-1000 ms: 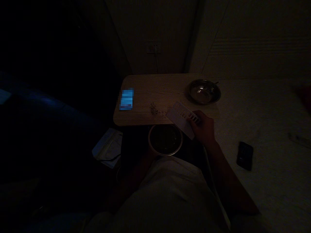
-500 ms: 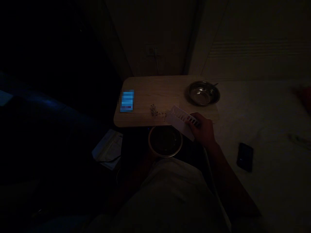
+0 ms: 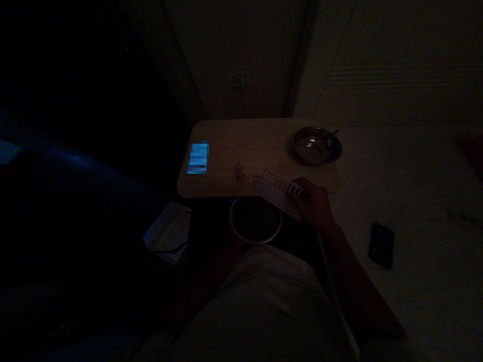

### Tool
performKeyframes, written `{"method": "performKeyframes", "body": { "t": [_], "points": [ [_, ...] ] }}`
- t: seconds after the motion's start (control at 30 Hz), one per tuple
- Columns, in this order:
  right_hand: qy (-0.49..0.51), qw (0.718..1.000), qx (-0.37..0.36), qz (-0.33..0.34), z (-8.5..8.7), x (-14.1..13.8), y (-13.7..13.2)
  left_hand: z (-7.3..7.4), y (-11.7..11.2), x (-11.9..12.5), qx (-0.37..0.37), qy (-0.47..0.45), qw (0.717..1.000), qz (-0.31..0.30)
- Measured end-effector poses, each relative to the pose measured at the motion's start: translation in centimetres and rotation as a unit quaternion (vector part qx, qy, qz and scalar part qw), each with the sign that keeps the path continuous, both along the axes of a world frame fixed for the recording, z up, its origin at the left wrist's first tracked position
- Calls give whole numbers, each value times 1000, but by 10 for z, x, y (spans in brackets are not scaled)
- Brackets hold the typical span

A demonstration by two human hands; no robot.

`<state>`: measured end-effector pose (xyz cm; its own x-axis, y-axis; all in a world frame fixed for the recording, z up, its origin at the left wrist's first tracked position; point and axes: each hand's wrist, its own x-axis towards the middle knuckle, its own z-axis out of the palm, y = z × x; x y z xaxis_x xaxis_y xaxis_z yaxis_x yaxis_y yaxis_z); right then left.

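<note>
In dim light, my right hand point(image 3: 315, 201) is closed around a pale flat plastic piece with a row of slots point(image 3: 277, 193). The piece slants over the front edge of a wood-grain table point(image 3: 219, 136), its far end close to scattered small dark bits point(image 3: 239, 172). Just below that edge is a round bowl with a pale rim point(image 3: 231, 221) and a dark inside. My left hand point(image 3: 234, 244) is at the bowl's lower left side and seems to hold it; its fingers are lost in shadow.
A shiny metal bowl point(image 3: 317, 146) with a utensil handle at its rim stands at the table's right end. A lit, blurred-out screen point(image 3: 198, 157) is at the left end. A dark phone point(image 3: 382, 245) lies on the pale surface to the right. Behind is a wall socket with a plug point(image 3: 238, 79).
The slotted piece and my right hand have shifted slightly left. A few of the dark bits near its end have moved left or are now covered. The picture is dimmer.
</note>
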<state>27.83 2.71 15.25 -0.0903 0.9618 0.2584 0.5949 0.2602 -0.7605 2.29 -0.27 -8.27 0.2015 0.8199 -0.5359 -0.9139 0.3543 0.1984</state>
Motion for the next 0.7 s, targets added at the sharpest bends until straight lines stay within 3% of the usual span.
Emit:
{"method": "performKeyframes", "body": {
  "t": [0.17, 0.23, 0.33, 0.53, 0.7],
  "points": [
    [18, 1000, 4, -14, -2, -3, 1, 45, 0, 5, -85, -18, 996, 3],
    [21, 1000, 11, -21, -3, -4, 1, 55, 0, 6, -99, -20, 995, 0],
    [16, 1000, 13, -13, -3, -4, 2, 58, 0, 6, -101, -30, 994, 7],
    [7, 1000, 18, -6, -3, -1, 2, 43, -1, 3, -96, -27, 995, -5],
    [-2, 1000, 6, 5, 0, -2, 1, -4, 1, -2, 27, -42, 999, -13]
  ]
}}
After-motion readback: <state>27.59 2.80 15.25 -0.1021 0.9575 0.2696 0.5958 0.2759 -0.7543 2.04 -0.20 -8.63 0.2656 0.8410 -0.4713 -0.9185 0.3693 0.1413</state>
